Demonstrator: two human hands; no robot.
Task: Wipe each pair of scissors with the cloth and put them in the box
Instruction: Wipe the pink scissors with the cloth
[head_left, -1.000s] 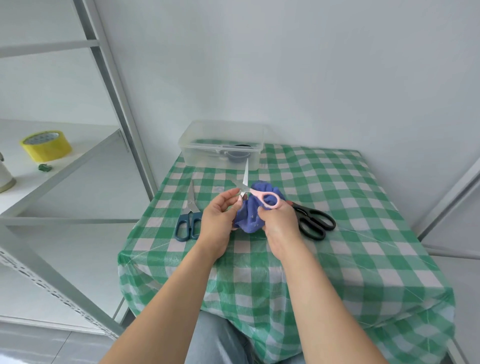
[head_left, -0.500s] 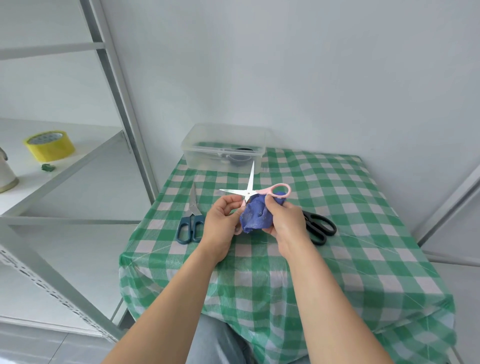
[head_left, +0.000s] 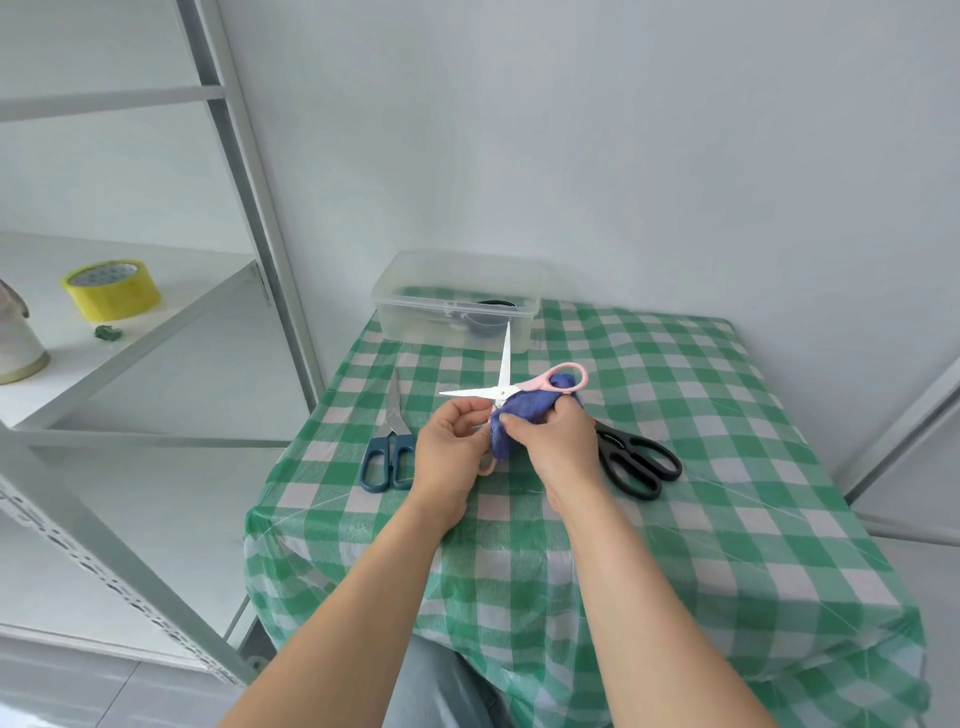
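Note:
Pink-handled scissors (head_left: 503, 382) are held above the table with their blades spread wide, one pointing up, one pointing left. My left hand (head_left: 451, 446) grips the lower pink handle. My right hand (head_left: 556, 441) holds a bunched blue cloth (head_left: 524, 410) against the scissors just behind the pivot. Blue-handled scissors (head_left: 390, 441) lie shut on the tablecloth to the left. Black-handled scissors (head_left: 636, 460) lie to the right, partly hidden by my right hand. A clear plastic box (head_left: 415, 306) stands at the table's back edge with a dark object inside.
The table wears a green and white checked cloth (head_left: 675, 467) and stands against a white wall. A metal shelf frame (head_left: 249, 176) rises at the left, with a yellow tape roll (head_left: 111, 290) and a pale vessel (head_left: 15, 343) on the shelf.
The scissors' blades have opened wide. The cloth and my right hand have shifted along the scissors toward the pivot, and both hands sit slightly higher.

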